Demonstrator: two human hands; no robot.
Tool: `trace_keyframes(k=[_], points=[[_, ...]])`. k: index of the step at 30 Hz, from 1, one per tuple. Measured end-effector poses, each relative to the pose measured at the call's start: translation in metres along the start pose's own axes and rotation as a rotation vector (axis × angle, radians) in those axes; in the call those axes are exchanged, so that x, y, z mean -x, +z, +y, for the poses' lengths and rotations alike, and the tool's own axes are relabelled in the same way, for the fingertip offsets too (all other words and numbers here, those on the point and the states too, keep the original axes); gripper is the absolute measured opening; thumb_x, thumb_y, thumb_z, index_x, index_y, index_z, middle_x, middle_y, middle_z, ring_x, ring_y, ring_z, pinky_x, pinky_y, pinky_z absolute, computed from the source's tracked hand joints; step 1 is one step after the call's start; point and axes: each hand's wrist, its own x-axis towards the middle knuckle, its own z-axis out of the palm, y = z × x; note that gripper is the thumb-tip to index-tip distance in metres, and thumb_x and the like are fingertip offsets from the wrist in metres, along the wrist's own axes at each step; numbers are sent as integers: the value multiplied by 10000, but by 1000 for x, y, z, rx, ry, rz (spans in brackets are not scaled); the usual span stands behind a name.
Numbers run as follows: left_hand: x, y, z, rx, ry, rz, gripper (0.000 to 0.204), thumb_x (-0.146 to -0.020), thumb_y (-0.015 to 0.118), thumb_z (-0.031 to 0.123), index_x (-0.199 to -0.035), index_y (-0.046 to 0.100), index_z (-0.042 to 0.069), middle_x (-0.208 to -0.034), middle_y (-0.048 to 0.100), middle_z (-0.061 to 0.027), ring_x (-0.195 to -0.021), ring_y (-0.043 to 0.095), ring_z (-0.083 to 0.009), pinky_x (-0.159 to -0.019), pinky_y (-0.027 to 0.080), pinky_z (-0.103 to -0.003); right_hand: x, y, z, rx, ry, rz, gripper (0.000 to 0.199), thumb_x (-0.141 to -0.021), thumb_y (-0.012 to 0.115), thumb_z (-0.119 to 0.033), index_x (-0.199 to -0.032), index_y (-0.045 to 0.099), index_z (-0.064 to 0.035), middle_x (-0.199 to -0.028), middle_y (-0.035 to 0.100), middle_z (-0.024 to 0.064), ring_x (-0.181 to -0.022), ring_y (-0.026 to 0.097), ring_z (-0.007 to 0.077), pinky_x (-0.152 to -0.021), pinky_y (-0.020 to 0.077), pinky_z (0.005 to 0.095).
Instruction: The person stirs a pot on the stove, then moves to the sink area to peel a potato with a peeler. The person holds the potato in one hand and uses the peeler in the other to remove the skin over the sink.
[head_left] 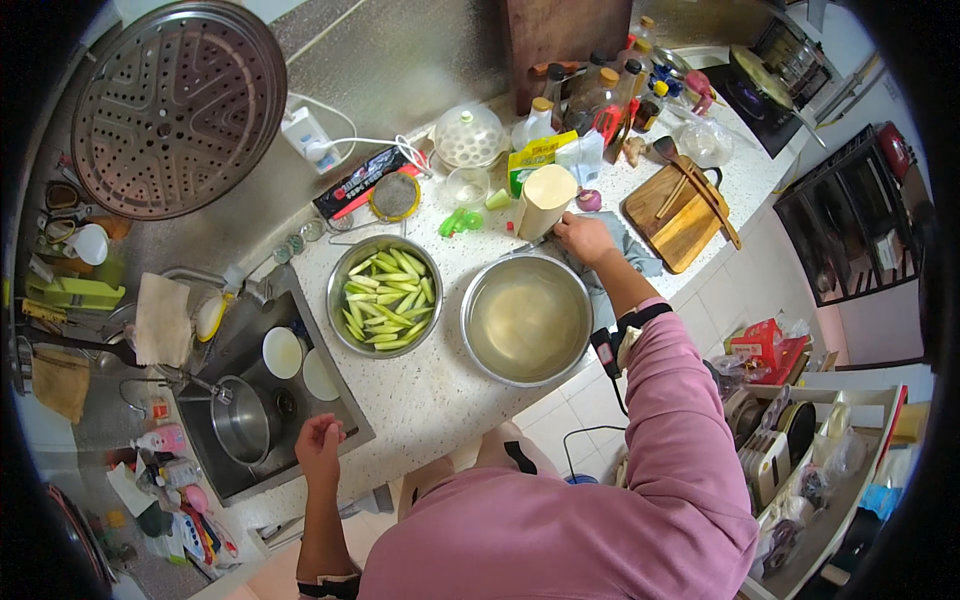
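My left hand [320, 447] hovers by the front rim of the sink [352, 420], fingers curled in with nothing visible in them. Over the counter reaches my right hand [585, 238], closed beside a pale roll [546, 205] that looks like paper towel. A grey-blue cloth [625, 240] lies by that hand; what its fingers grip, if anything, is hidden. Just below stands a large metal basin [528, 320] holding cloudy liquid. To its left, a metal bowl [420, 338] contains many green-white vegetable strips [385, 297].
Inside the sink are a metal pot [240, 420] and white bowls [283, 352]. A wooden cutting board [670, 225] with wooden utensils lies at the right, near a purple onion [589, 201]. Bottles [597, 92] crowd the back. An open drawer [858, 450] juts out at the lower right.
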Motion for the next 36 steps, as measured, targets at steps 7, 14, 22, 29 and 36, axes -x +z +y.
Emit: trace_keyframes(k=[7, 14, 22, 29, 36], points=[[0, 6, 0, -1, 23, -32, 141, -880, 576, 51, -1010, 581, -3, -883, 626, -65, -755, 580, -105, -686, 501, -240, 9, 15, -4, -10, 8, 143, 121, -797, 568, -186, -887, 618, -123, -833, 575, 80, -640, 618, 273, -538, 497, 416], [1, 8, -3, -40, 12, -56, 149, -884, 571, 58, -1018, 584, -5, -887, 632, -71, -737, 582, -104, -681, 496, -238, -4, 7, 0, 112, 16, -77, 121, -786, 550, -117, -866, 616, -53, -845, 614, 116, -700, 654, 278, -568, 533, 385], [2, 1, -5, -46, -15, -25, 139, -881, 566, 45, -1011, 586, -1, -892, 634, -70, -738, 583, -103, -694, 493, -234, -2, -13, 8, 126, -155, -107, 103, -776, 534, -106, -814, 621, -67, -853, 615, 112, -731, 652, 274, -572, 530, 390], [-5, 7, 5, -61, 0, -72, 129, -890, 554, 43, -1012, 582, 10, -887, 627, -48, -775, 588, -99, -704, 501, -232, 4, -19, 13, 233, -217, -214, 106, -791, 526, -124, -814, 609, -60, -855, 616, 113, -728, 647, 282, -568, 525, 387], [-7, 16, 11, -29, 12, -99, 138, -890, 552, 33, -1018, 586, -8, -887, 631, -57, -789, 591, -103, -720, 499, -235, -1, -16, -11, 110, -255, -262, 134, -797, 528, -118, -869, 638, -89, -872, 643, 109, -770, 662, 282, -631, 537, 398]])
